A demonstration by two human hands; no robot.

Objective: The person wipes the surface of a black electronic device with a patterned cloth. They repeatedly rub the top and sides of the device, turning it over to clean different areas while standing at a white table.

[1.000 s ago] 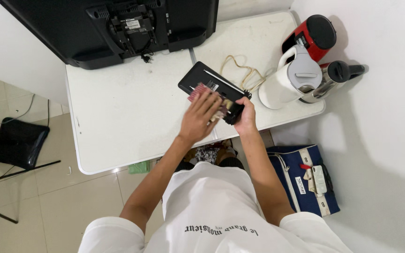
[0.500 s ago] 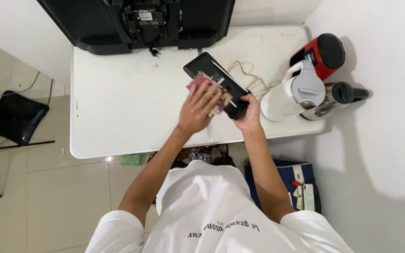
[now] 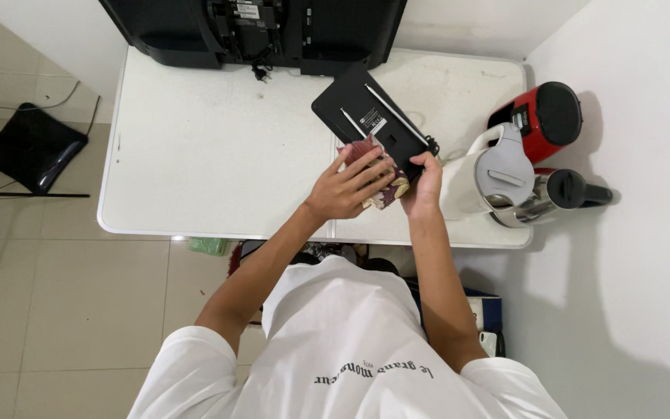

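A flat black box-shaped device (image 3: 370, 116) with two thin antennas lies tilted on the white table (image 3: 219, 155). My left hand (image 3: 347, 186) presses a patterned red and cream cloth (image 3: 378, 190) against the device's near edge. My right hand (image 3: 424, 182) grips the device's near right corner, fingers curled over it. The cloth is mostly hidden under my left hand.
A large black screen (image 3: 257, 27) stands at the table's far edge with its back to me. A white kettle (image 3: 490, 174), a red appliance (image 3: 540, 116) and a steel flask (image 3: 556, 194) crowd the right end. A black chair (image 3: 29, 147) stands left; a blue bag (image 3: 486, 318) lies below.
The view has shifted, so table and device sit further right and higher in frame. Both hands stay on the cloth and device; the cloth shows a little more.
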